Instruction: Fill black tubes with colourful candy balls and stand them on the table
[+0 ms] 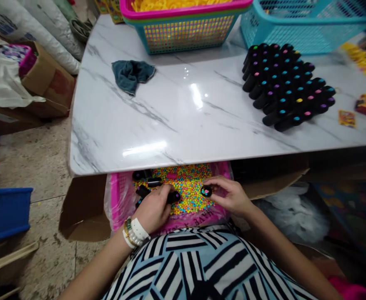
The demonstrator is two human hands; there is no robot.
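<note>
Over the pink basket of beads, the left hand curls partly closed round a black tube while the right hand pinches another tube.

The surface hid the far end of a pink basket; the left hand covered part of a black tube; print on a small packet blurred beyond reading.

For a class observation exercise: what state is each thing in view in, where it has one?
Left hand: holding black tube
Right hand: holding second black tube
Pink basket: plastic-lined, holding loose multicoloured beads
Tabletop tubes: black, closely grouped
Teal cloth: crumpled
Pink-rimmed basket: filled with yellow pieces
Turquoise basket: open-topped
Cardboard box, far left: open
</note>
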